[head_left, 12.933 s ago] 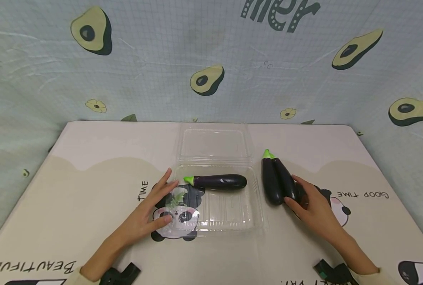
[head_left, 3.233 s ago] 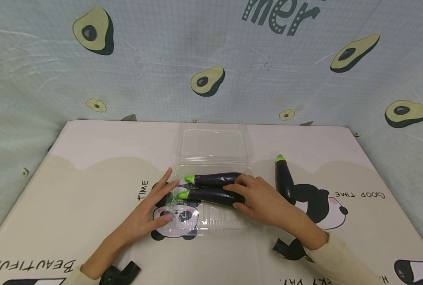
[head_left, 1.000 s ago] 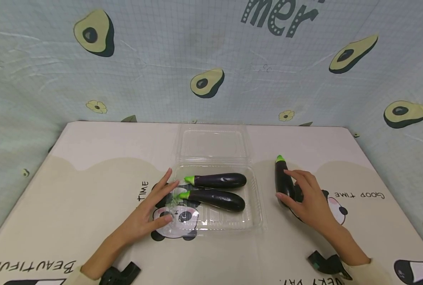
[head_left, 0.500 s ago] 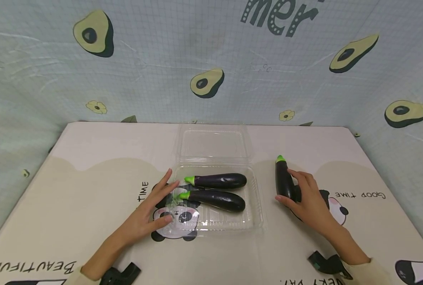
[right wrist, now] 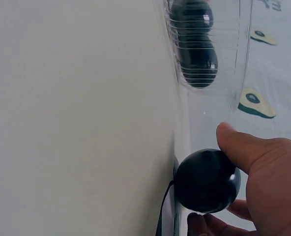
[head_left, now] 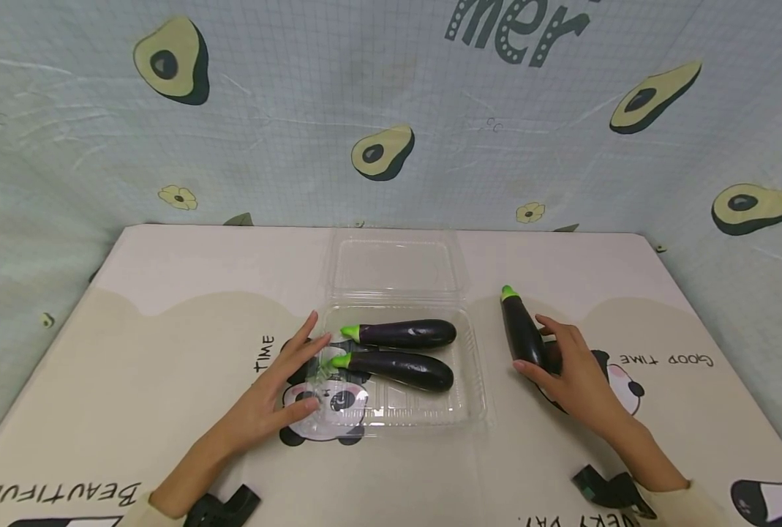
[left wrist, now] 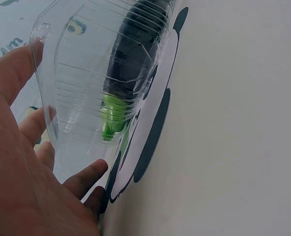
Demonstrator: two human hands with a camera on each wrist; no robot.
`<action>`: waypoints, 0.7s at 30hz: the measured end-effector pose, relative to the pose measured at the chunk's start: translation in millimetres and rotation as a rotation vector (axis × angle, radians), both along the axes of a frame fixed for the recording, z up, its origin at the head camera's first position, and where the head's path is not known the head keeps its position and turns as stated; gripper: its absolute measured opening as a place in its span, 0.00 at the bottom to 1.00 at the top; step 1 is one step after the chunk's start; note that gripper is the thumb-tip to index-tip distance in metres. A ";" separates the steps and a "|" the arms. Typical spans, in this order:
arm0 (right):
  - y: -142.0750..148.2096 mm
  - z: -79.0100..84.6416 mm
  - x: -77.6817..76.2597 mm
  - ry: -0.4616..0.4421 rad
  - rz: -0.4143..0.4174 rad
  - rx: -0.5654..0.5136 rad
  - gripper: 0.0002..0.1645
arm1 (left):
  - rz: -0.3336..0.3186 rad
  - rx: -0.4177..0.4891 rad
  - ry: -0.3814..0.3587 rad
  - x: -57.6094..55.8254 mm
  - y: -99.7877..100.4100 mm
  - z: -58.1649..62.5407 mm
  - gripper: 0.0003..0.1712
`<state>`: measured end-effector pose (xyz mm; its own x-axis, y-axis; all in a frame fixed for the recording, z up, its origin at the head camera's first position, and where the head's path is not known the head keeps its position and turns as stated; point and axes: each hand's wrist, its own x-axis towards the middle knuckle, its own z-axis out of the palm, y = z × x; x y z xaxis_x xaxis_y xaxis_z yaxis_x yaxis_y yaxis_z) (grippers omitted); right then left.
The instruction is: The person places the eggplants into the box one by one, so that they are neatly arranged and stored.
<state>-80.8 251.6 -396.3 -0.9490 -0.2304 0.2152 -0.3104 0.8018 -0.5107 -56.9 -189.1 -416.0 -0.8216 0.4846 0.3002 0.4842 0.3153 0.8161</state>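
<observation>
eggplants (head_left: 409, 334): smooth, glossy | container (head_left: 423, 410): clear ribbed plastic, shiny | tabletop (head_left: 134, 380): smooth, matt | backdrop (head_left: 285, 95): creased

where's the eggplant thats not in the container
In the head view, the loose eggplant is right of centre, to the right of the clear container, in the grip of the right hand.

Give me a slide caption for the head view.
The left grip touches an open clear container of two eggplants while the right grip holds a third eggplant beside it.

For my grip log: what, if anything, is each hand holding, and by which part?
The right hand holds an eggplant by its thick, rounded end; the left hand grips nothing.
</observation>
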 end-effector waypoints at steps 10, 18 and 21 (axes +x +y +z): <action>1.4 -2.7 -1.2 -0.033 -0.003 0.000 0.43 | -0.005 0.002 0.004 -0.6 -0.2 -0.3 0.44; 1.7 -4.1 -0.8 -0.010 -0.013 -0.010 0.42 | -0.005 0.008 0.006 -0.3 0.1 1.0 0.44; 1.6 -5.4 -0.1 0.013 -0.011 -0.015 0.41 | -0.009 0.011 0.012 0.0 0.1 0.6 0.44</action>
